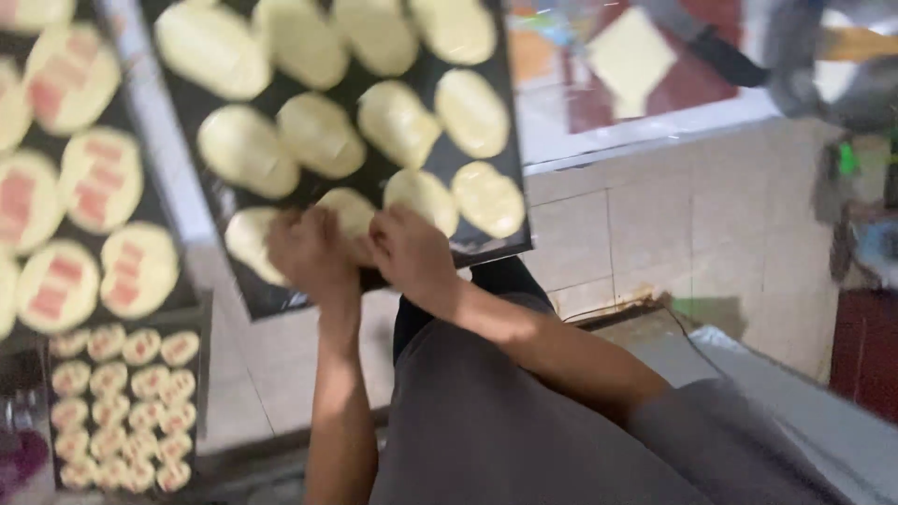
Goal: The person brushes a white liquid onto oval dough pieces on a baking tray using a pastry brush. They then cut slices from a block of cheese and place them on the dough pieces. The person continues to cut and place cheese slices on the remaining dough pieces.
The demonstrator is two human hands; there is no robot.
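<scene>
A black baking tray (505, 122) carries several pale oval dough pieces (323, 133). My left hand (309, 252) and my right hand (412, 254) meet at the tray's near edge, fingers curled over one dough piece (351, 213) between them. The picture is blurred, so the exact hold on the dough is unclear.
A second black tray (154, 201) at the left holds round dough discs with red strips on top. Below it a smaller tray (56, 411) is packed with small topped rounds. Tiled floor (673, 224) lies to the right, with a dark cabinet (865, 351) at the far right.
</scene>
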